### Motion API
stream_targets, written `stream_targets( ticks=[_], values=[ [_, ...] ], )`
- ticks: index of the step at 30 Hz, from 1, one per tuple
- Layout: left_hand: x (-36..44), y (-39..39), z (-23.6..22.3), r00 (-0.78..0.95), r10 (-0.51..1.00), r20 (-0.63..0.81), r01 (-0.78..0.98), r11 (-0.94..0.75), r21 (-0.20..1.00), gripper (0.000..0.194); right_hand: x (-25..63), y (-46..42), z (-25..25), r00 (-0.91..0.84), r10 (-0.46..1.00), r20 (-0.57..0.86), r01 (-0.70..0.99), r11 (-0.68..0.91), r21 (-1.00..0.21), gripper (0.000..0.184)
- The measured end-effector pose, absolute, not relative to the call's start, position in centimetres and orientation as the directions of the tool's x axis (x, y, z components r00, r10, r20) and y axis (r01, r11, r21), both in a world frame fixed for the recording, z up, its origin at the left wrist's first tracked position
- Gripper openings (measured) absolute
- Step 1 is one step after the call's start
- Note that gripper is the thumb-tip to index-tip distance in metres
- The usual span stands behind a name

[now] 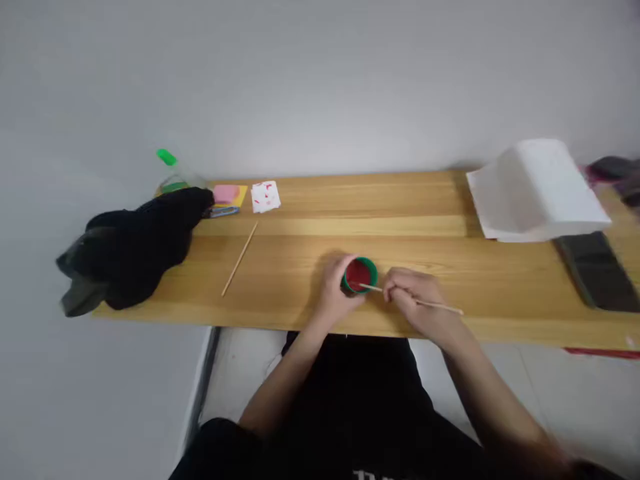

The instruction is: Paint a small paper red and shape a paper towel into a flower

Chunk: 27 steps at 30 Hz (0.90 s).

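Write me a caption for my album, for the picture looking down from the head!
Left hand steadies a green cup while the right hand dips a thin stick into something red.

We cannot see the side of the green cup (371,265) behind our left hand (336,288), nor the stretch of wooden stick (440,306) inside our right hand (413,297). White paper (557,183) covers one phone (607,275) end. The right edge cuts off a blurred dark bundle (616,168); the bottom edge crops our shirt's lettering (367,475).
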<state>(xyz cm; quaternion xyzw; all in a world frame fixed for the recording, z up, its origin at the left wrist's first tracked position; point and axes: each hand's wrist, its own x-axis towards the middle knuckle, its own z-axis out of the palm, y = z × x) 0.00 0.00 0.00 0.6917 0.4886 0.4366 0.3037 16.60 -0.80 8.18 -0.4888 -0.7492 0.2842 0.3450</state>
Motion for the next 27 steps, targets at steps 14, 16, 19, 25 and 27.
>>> stream_targets(
  ticks=[14,16,19,25,27],
  values=[
    [-0.17,-0.01,0.48,0.167,0.936,0.309,0.426,-0.351,0.834,0.069,16.80,-0.53,8.05,-0.216,0.958,0.187,0.549,0.277,-0.789,0.021],
    [-0.18,0.00,0.43,0.166,0.940,0.297,0.428,-0.340,0.837,0.069,16.77,-0.52,8.06,-0.208,0.960,0.188,0.553,0.274,-0.787,0.021],
    [-0.19,0.00,0.31,0.172,0.936,0.306,0.418,-0.351,0.838,0.069,16.80,-0.50,8.04,-0.249,0.948,0.199,0.530,0.305,-0.791,0.022],
    [-0.24,-0.03,0.24,0.171,0.938,0.300,0.413,-0.345,0.843,0.069,17.00,-0.67,8.14,-0.273,0.943,0.193,0.511,0.311,-0.801,0.021],
    [-0.21,-0.03,0.23,0.166,0.940,0.298,0.417,-0.341,0.842,0.069,16.91,-0.70,8.13,-0.207,0.954,0.216,0.533,0.295,-0.793,0.021]
  ],
)
